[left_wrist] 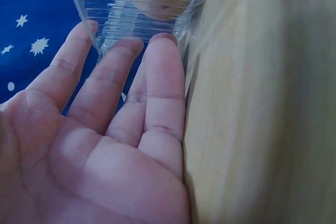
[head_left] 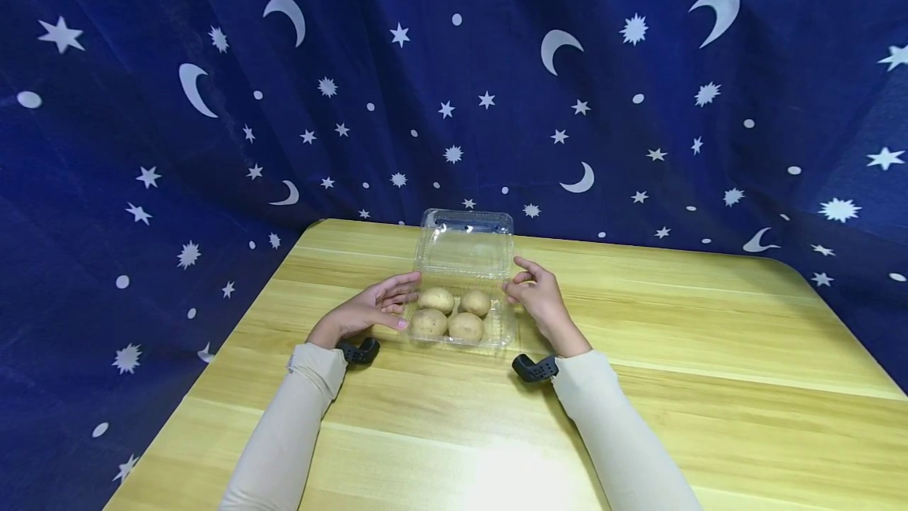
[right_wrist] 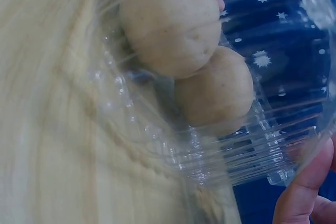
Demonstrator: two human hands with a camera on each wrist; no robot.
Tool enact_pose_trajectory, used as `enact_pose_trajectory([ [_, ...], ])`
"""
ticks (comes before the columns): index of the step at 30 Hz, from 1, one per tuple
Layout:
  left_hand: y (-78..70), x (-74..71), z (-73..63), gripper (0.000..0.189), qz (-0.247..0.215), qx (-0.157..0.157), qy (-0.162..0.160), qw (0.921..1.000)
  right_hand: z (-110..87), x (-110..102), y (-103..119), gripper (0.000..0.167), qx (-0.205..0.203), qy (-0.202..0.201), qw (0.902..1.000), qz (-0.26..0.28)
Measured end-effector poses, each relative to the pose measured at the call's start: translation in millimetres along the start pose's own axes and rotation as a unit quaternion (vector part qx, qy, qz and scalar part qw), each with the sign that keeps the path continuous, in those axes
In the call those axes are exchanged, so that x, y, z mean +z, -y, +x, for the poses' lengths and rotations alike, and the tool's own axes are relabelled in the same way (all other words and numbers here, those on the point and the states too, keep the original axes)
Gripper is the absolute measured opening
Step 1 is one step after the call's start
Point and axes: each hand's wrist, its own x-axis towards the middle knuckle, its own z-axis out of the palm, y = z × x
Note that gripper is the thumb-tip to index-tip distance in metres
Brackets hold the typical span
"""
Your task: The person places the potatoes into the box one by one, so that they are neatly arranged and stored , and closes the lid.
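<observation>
A clear plastic clamshell container [head_left: 500, 331] stands on the table with its hinged lid [head_left: 464, 249] raised at the back. Several pale potatoes [head_left: 466, 327] lie inside in two rows. My left hand [head_left: 369, 307] is at the container's left side, fingers extended; in the left wrist view their tips meet the ribbed wall [left_wrist: 142, 11]. On the opposite side, my right hand [head_left: 545, 306] pinches the container's upper edge between thumb and finger. The right wrist view shows that thumb [right_wrist: 310, 179] at the rim and two potatoes [right_wrist: 170, 22] through the plastic.
The light wooden table [head_left: 426, 432] extends to both sides. A dark blue curtain [head_left: 496, 140] with white moons and stars hangs right behind its far edge. A black wrist strap [head_left: 535, 369] is on each arm below the sleeve cuffs.
</observation>
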Motion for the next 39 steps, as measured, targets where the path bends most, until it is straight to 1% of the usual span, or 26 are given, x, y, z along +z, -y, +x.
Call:
enact_pose_trajectory([
  [8, 0.6, -0.1, -0.1, 0.104, 0.0, -0.001, 0.0, 1.0, 0.5, -0.5, -1.0, 0.063, 0.003, 0.002, 1.0, 0.009],
  [17, 1.2, -0.4, -0.1, 0.103, 0.0, 0.002, 0.001, 1.0, 0.1, -0.2, 0.9, 0.068, 0.0, 0.005, 0.9998, 0.02],
  [21, 1.7, -0.9, 0.1, 0.104, -0.002, 0.001, 0.002, 1.0, -0.5, 0.1, 1.2, 0.067, 0.004, 0.005, 0.9998, 0.021],
  [30, 1.1, -0.8, 0.6, 0.105, -0.012, -0.002, 0.004, 0.9999, -1.4, 0.3, 1.2, 0.063, 0.007, 0.002, 0.9998, 0.016],
  [39, 0.0, -0.1, 0.4, 0.104, -0.004, -0.003, 0.001, 1.0, -1.0, 1.2, 0.3, 0.057, 0.002, -0.005, 0.9998, 0.019],
])
